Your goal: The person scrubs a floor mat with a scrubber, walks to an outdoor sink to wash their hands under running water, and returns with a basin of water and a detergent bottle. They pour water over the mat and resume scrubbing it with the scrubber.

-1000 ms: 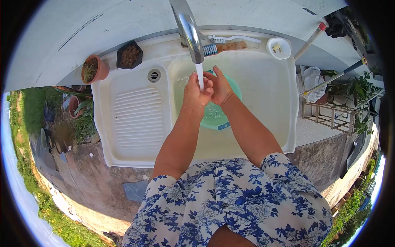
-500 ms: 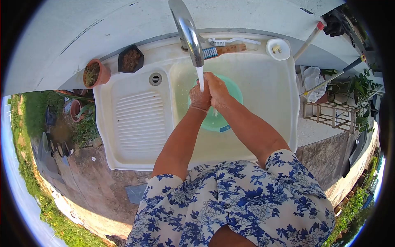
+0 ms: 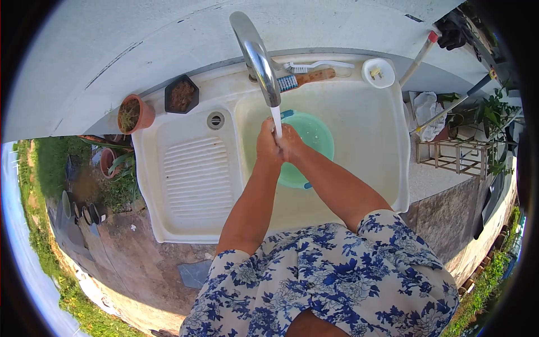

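Observation:
Water runs from the chrome faucet [image 3: 263,64] onto my hands, which are clasped together over a mint-green basin [image 3: 317,137] in the sink. My left hand [image 3: 267,141] is closed against my right hand, its fingers curled inward. My right hand [image 3: 290,140] presses into the left one, also closed; its fingertips are hidden by the stream and the other hand. No other object shows between them. The basin holds water with a few bubbles and has blue patches on its rim.
On the sink's [image 3: 370,151] back ledge lie a white brush [image 3: 320,65], a wooden-handled brush [image 3: 314,76] and a white soap dish [image 3: 379,81]. A black pot [image 3: 181,95] and a terracotta pot [image 3: 143,114] stand back left. A ridged washboard [image 3: 196,174] fills the left side.
My hands have shifted their grip under the stream: the right hand was higher and over the left, and now the left reaches alongside it. The view has tilted slightly, and the basin has turned.

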A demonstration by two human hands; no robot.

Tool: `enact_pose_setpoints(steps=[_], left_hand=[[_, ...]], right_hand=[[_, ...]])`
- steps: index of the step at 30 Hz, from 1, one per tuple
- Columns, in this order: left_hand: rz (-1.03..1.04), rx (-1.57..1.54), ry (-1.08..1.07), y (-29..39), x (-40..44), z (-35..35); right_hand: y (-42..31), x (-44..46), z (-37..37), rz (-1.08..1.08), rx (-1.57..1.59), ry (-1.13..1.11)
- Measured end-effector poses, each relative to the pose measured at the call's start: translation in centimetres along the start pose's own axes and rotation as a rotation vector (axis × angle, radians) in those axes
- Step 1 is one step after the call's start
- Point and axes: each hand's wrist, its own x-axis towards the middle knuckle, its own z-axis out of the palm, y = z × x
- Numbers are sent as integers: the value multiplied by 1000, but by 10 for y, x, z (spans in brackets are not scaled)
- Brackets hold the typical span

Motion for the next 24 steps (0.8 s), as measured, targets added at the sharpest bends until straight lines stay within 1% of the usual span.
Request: enact_pose_setpoints(steps=[1, 2, 4, 5, 7, 8, 10, 12, 14, 15, 17, 18, 19, 20, 22, 24], left_hand=[[-32, 2, 95, 2, -3, 6], [-32, 1, 95, 2, -6, 7], [-18, -77, 147, 1, -10, 9], [-16, -79, 150, 2, -16, 14], [-74, -143, 230, 6, -23, 28], [-74, -143, 231, 5, -26, 28], [-115, -82, 114, 8, -27, 29], [-99, -102, 91, 14, -35, 34], [-129, -79, 143, 13, -31, 24], [-128, -76, 145, 14, -27, 19], [-166, -68, 122, 13, -25, 6], [-179, -66, 137, 15, -28, 6], [-148, -22, 151, 18, -33, 8], [-116, 19, 163, 18, -36, 7], [-138, 11, 167, 15, -36, -4], [-152, 59, 221, 16, -39, -7]], right_hand=[[7, 5, -6, -521, -721, 68], [8, 4, -9, -521, -722, 68], [12, 3, -17, -1046, -1028, 14], [7, -1, -19, -1045, -1029, 9], [-15, -8, -25, -831, -1488, -136], [-19, -4, -32, -830, -1488, -137], [-39, 14, -38, -1118, -1403, 129], [-79, 18, -30, -753, -868, 228], [-105, 34, -20, -514, -137, 75], [-119, 39, -15, -514, -134, 73], [-141, 51, -8, -227, 176, 64], [-150, 66, -8, -209, 232, 29], [-149, 76, -11, -182, 288, 2], [-150, 69, -10, -155, 313, 24], [-163, 58, -7, -126, 338, 52], [-171, 57, -5, -97, 407, 78]])
